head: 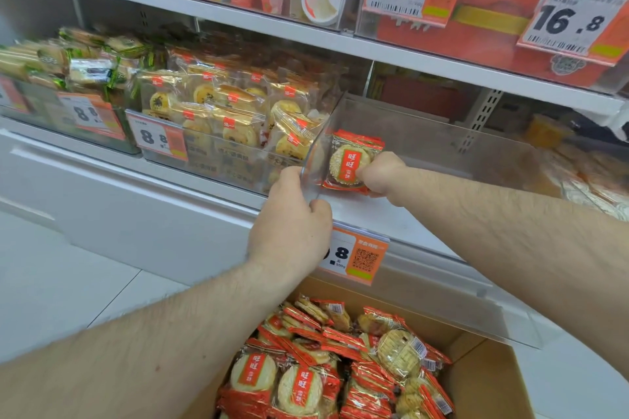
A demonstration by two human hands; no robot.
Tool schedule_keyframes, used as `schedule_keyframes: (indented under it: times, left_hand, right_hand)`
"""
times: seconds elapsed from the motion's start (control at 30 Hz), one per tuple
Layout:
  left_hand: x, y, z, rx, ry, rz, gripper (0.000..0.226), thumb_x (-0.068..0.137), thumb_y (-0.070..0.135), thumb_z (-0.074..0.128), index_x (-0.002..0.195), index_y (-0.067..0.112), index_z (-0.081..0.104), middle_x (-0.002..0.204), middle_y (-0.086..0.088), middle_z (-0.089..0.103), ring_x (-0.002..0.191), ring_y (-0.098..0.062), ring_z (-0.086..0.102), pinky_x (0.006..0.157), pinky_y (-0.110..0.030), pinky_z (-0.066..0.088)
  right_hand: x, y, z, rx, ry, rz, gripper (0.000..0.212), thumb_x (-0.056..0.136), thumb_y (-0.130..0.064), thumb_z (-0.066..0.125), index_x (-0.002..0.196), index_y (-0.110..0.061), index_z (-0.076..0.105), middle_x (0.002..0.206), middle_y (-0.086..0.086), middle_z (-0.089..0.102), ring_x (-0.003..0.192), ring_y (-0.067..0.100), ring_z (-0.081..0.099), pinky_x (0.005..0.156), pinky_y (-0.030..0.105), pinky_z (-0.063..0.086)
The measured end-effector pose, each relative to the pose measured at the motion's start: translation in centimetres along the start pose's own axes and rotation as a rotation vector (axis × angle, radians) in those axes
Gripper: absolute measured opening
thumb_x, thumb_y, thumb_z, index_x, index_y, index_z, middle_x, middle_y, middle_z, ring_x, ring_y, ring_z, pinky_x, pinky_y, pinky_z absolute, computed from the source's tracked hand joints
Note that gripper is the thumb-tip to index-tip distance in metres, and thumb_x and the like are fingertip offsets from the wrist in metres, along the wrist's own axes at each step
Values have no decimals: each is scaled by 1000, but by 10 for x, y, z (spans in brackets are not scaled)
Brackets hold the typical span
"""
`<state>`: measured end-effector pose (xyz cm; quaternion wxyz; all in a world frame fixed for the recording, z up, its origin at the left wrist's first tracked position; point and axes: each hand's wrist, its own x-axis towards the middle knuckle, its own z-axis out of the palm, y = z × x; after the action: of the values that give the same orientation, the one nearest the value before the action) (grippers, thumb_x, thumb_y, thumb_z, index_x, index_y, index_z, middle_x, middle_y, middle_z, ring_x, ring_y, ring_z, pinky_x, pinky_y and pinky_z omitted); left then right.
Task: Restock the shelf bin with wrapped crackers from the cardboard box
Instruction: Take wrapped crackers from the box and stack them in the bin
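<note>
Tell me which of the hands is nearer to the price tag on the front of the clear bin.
Left. The left hand grips the clear bin's front corner, right above the price tag. The right hand is higher, inside the bin, holding a cracker pack.

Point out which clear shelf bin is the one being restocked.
The rightmost clear bin: nearly bare, left hand gripping its front corner, right hand holding a red cracker pack inside. Neighbouring bins are heaped full.

Both bare forearms reach up from lower corners toward frame centre. Left hand point(292, 227) curled, thumb and fingers gripping a clear edge. Right hand point(381, 177) fisted, pinching a red packet, knuckles toward camera.
</note>
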<state>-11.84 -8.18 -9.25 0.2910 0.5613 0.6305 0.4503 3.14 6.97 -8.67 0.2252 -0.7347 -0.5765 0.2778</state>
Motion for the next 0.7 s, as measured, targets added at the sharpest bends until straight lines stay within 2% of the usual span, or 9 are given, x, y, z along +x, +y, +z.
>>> schedule_keyframes:
  times: [0.1,0.23,0.33,0.4,0.5,0.6,0.63,0.7]
  left_hand:
    - [0,-1,0,-9,-14,1,36,91,23,46,125,34,39,106,-9,63,73,-21,54,63,-34,46]
    - [-3,1,-1,-24,-24,4,29,91,25,47,114,39,37,103,-9,63,74,-21,54,62,-33,44]
    - [-4,3,-3,-27,-22,-5,29,88,28,49,109,43,33,99,-3,61,77,-21,56,63,-34,45]
    - [-5,4,-3,-30,-21,0,31,87,31,49,113,41,36,104,-3,62,82,-23,59,65,-34,47]
    - [-5,4,-6,-22,-4,33,50,84,38,50,132,31,38,122,1,58,105,-22,59,85,-44,53]
    - [-4,3,-11,-14,49,60,59,88,32,55,142,20,34,139,4,45,126,-15,44,105,-43,41]
    - [-5,4,-12,17,85,90,60,87,30,57,141,17,34,139,2,41,128,-15,41,108,-41,38]
    - [-9,8,-14,127,185,218,57,84,30,60,135,13,39,131,0,38,125,-18,38,107,-39,35]
  right_hand:
    - [-4,0,-4,79,-29,32,15,96,-16,57,108,-8,57,104,10,66,95,26,67,76,37,59]
    - [-5,3,-7,121,-67,36,22,96,-21,61,114,-9,57,109,8,65,96,22,65,65,28,55]
    - [-6,4,-8,139,-91,43,30,94,-26,64,118,-9,57,113,7,65,98,22,65,69,29,57]
    - [-7,5,-10,139,-98,51,32,92,-27,67,118,-10,58,114,7,65,98,23,65,74,31,58]
    - [-14,6,-13,148,-93,66,39,89,-30,71,119,-9,57,114,6,62,94,22,66,84,37,59]
    - [-32,6,-24,127,-68,49,30,88,-30,71,107,-12,56,102,5,57,94,22,66,88,36,56]
    - [-40,5,-29,103,-50,35,23,88,-28,70,99,-13,56,93,6,54,89,20,65,82,34,55]
    - [-59,5,-37,67,-8,-7,21,85,-24,68,81,-12,51,77,7,49,72,23,56,66,34,44]
